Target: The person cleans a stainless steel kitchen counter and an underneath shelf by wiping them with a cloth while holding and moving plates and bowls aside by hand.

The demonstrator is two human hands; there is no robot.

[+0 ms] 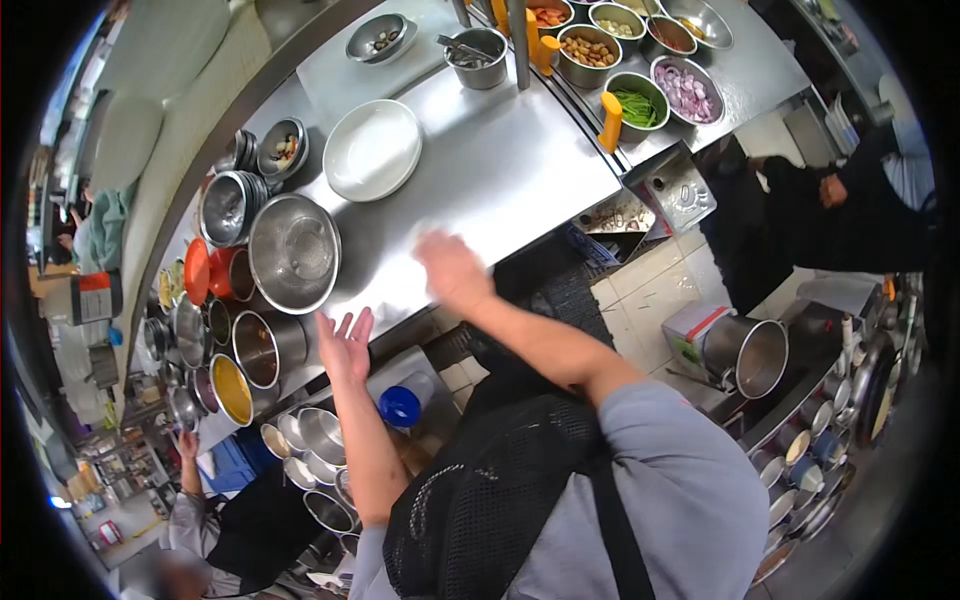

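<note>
My left hand is held palm up with its fingers spread and holds nothing. Its fingertips are close to the lower rim of a steel strainer bowl at the edge of the metal counter. Over the counter's front part is my right hand, smeared by motion. Its fingers are too blurred to read, and no object shows in it. A white oval plate lies on the steel counter, farther in than both hands.
Stacked steel bowls, a red pot and a pot of yellow liquid crowd the left. Bowls of green beans and chopped red onion stand at the upper right. Two other people are nearby, at lower left and right.
</note>
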